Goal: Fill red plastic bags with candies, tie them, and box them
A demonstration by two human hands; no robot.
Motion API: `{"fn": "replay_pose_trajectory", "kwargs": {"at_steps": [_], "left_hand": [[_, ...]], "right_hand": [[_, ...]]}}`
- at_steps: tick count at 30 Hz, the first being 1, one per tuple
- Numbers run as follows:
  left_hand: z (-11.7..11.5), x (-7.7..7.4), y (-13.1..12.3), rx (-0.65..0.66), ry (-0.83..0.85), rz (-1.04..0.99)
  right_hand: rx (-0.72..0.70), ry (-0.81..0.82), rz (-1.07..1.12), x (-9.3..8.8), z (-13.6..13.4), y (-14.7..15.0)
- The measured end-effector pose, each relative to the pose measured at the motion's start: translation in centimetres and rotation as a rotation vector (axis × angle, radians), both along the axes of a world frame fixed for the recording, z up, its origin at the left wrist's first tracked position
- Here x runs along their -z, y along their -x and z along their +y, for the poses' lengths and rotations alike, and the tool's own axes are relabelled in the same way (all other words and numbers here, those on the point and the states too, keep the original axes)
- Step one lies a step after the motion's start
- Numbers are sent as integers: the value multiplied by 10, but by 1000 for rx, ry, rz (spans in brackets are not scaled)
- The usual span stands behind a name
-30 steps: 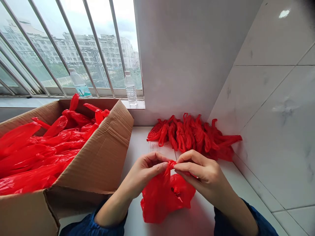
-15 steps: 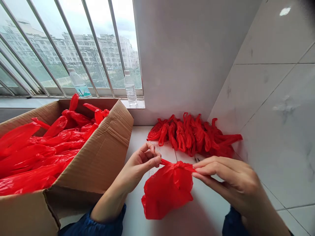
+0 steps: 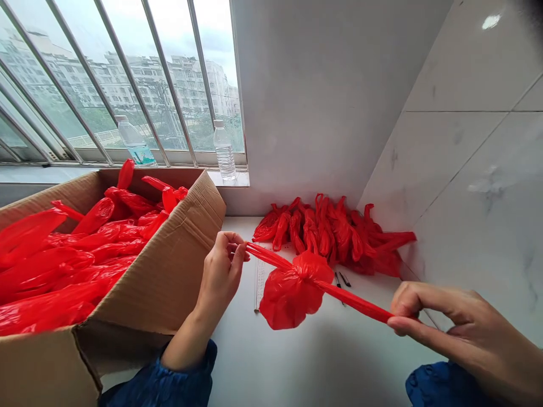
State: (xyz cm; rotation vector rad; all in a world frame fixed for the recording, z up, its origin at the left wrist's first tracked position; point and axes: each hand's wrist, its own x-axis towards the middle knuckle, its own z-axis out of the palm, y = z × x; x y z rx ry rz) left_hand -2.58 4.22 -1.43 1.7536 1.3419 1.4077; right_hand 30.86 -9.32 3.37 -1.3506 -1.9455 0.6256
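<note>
A small red plastic bag (image 3: 292, 294), knotted at its top, hangs above the white table between my hands. My left hand (image 3: 224, 271) pinches the end of one handle, which stretches from the knot up to the left. The other handle runs down to the right, its end pinched between the thumb and fingers of my right hand (image 3: 449, 328). Both handles look taut. What the bag contains, if anything, is hidden.
An open cardboard box (image 3: 182, 254) full of red bags stands at the left. More red bags (image 3: 326, 232) lie in a row along the wall. Pens (image 3: 344, 279) and a paper lie behind the held bag. Two bottles (image 3: 224, 152) stand on the sill.
My hands have moved apart, the right one farther right and down, the left one slightly left and up. The handles are pulled out long, and the bag has risen a little.
</note>
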Motion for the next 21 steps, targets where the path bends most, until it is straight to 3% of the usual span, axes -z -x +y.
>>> {"fn": "replay_pose_trajectory", "kwargs": {"at_steps": [5,9,12,15,21], "left_hand": [[-36,-22,-20,247,-5,-427],[-68,-28,-35,432,12,-418],[-79,-24,-37,482,-68,-364],[-81,-18,-37,455,-143,-233],[-75,-7,-49,560,60,389]], "right_hand": [[-22,-93,362,3,21,39],[-322,153,501,20,48,86],[-395,313,588,31,55,103],[-315,257,718,33,49,105],[-204,50,802,26,33,101]]}}
